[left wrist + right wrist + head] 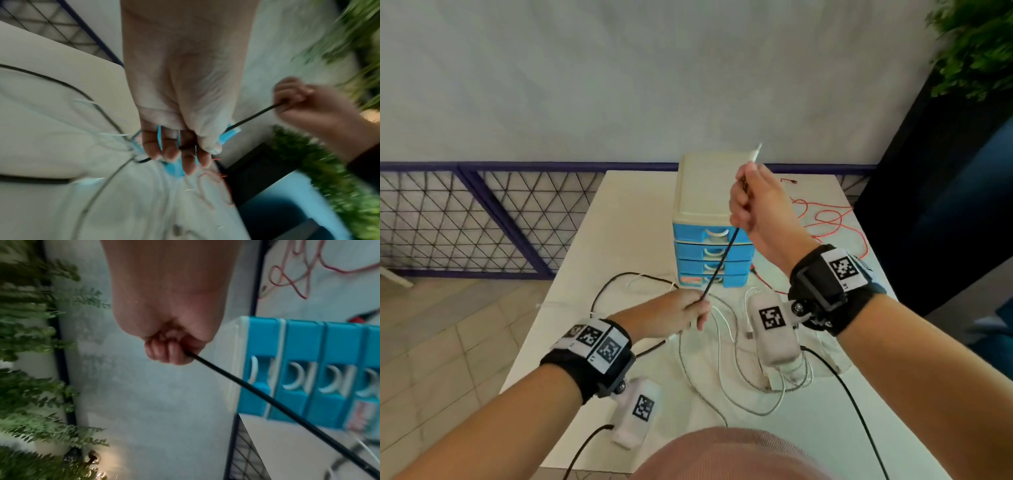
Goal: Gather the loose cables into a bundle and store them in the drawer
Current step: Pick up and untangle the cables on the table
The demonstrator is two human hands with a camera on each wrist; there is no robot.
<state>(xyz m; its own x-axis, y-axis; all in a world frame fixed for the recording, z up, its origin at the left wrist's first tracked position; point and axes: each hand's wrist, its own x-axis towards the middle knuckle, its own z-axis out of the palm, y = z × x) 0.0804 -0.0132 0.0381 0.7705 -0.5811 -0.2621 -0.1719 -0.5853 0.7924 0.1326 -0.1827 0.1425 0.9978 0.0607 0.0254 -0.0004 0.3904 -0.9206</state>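
A black cable [720, 263] runs taut between both hands above the white table [626, 219]. My right hand [753, 205] is raised in front of the drawer unit and grips the cable's upper end in a fist; its white plug [756, 152] sticks out above. My left hand [681, 313] is lower, near the table, and holds the cable's lower stretch. The black cable [277, 404] leaves my right hand [170, 352] diagonally. My left hand [185, 146] has its fingers curled round the cable [257, 115]. The small unit of blue drawers [712, 253] has all drawers shut.
White and braided cables [736, 370] lie tangled on the table's near half. A red cable [828, 222] sprawls right of the drawers. Another black loop [616, 284] lies left. A mesh railing [482, 219] stands beyond the table, a plant [976, 44] at the far right.
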